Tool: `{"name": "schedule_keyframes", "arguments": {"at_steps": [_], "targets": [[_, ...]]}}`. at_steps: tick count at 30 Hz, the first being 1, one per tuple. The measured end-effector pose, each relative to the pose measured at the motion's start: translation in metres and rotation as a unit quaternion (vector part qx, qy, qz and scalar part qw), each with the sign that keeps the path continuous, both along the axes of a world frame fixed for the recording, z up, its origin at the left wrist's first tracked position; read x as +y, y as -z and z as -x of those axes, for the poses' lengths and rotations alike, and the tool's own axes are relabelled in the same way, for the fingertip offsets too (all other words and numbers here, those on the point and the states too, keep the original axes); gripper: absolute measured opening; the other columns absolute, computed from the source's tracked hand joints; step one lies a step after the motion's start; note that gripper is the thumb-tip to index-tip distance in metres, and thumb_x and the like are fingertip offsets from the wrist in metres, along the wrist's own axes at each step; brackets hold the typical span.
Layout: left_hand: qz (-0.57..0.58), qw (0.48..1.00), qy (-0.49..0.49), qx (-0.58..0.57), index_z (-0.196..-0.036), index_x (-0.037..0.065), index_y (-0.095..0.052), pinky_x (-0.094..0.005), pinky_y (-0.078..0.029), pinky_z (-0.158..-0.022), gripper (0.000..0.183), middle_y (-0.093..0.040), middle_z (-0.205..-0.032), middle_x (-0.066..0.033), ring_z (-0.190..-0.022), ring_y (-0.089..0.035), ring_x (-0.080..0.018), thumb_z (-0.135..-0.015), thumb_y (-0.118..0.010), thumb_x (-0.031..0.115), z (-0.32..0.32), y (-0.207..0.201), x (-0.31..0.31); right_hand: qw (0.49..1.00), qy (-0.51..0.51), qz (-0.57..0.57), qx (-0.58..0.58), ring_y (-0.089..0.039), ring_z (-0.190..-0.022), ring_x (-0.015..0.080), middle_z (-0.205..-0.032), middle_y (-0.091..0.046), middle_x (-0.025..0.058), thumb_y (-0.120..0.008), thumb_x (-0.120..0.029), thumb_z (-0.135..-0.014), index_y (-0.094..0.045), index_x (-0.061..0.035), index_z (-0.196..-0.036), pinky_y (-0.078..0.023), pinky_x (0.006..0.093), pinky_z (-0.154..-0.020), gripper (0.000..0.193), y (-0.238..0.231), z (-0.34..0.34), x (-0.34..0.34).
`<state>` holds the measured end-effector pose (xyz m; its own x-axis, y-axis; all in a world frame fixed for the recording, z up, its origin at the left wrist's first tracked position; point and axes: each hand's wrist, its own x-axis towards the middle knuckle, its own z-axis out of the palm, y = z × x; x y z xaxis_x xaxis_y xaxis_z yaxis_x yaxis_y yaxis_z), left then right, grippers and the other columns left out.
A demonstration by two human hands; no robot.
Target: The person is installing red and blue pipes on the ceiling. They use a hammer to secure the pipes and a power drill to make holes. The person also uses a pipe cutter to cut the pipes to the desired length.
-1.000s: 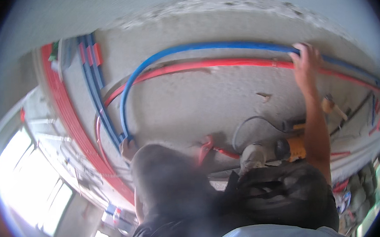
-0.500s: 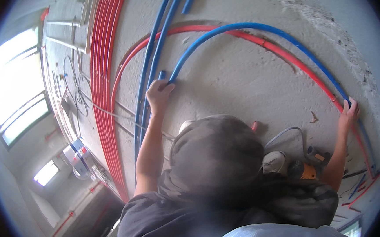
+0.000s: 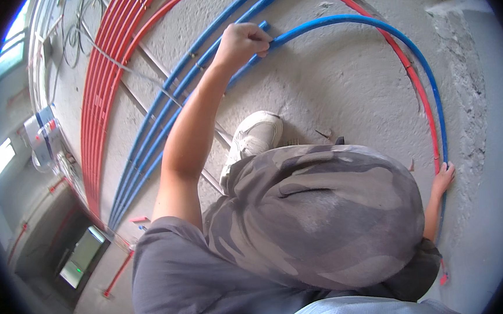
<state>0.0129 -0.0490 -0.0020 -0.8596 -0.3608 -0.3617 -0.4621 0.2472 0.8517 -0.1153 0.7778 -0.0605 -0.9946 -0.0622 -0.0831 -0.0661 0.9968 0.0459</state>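
A blue plastic pipe [image 3: 341, 19] bends in a wide arc over the concrete floor, from my left hand round to my right. My left hand [image 3: 242, 45] is closed on it near its left end, fingers pinched together, beside a short blue pipe end [image 3: 264, 25]. Down at the right, my right hand [image 3: 444, 177] is closed round the same pipe, low against the floor. Under the arc, a red pipe [image 3: 407, 67] curves along the floor; the blue pipe crosses over it and runs just outside it. My left forearm covers part of the other blue pipes [image 3: 192, 59].
Several parallel red pipes [image 3: 98, 97] run along the left, and a thin grey pipe [image 3: 135, 74] crosses them. My white shoe [image 3: 258, 134] stands inside the arc. A rough strip of broken concrete [image 3: 462, 78] borders the wall at the right. A window [image 3: 83, 256] shows at lower left.
The view has turned and shifted. My right hand sits lower, nearer my body, and the arc's right side runs straighter down. Both hands still grip the blue pipe; my shoe shows more fully.
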Motion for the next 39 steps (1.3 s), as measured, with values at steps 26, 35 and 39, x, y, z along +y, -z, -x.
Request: {"name": "schedule_keyframes", "arguments": {"at_steps": [26, 35, 39], "targets": [[0.117, 0.990, -0.045, 0.062, -0.101, -0.006, -0.078, -0.0295, -0.054, -0.066, 0.016, -0.072, -0.079, -0.0085, -0.071, -0.066, -0.0147, -0.089, -0.068, -0.002, -0.011, 0.015, 0.026, 0.999, 0.027, 0.044, -0.019, -0.059, -0.116, 0.0451, -0.122, -0.065, 0.0242, -0.061, -0.024, -0.107, -0.062, -0.0007, -0.126, -0.045, 0.0520, -0.102, 0.030, -0.023, 0.004, -0.045], [0.071, 0.996, -0.054, -0.008, -0.092, -0.003, -0.082, -0.0335, -0.057, -0.070, 0.021, -0.075, -0.078, -0.0146, -0.068, -0.069, -0.0207, -0.080, -0.073, 0.012, -0.005, 0.002, 0.021, 0.999, 0.001, 0.048, -0.013, -0.059, -0.114, 0.0450, -0.119, -0.065, 0.0240, -0.061, -0.023, -0.106, -0.062, 0.0003, -0.125, -0.045, 0.0514, -0.101, 0.030, -0.019, 0.006, -0.040], [0.078, 0.993, -0.077, -0.048, -0.088, -0.003, -0.080, -0.0361, -0.057, -0.071, 0.022, -0.075, -0.077, -0.0167, -0.070, -0.071, -0.0227, -0.078, -0.075, 0.016, 0.006, -0.001, 0.029, 0.999, 0.019, 0.045, -0.013, -0.059, -0.114, 0.0444, -0.119, -0.065, 0.0244, -0.062, -0.023, -0.106, -0.062, 0.0001, -0.124, -0.046, 0.0515, -0.099, 0.029, -0.015, 0.008, -0.034]]}}
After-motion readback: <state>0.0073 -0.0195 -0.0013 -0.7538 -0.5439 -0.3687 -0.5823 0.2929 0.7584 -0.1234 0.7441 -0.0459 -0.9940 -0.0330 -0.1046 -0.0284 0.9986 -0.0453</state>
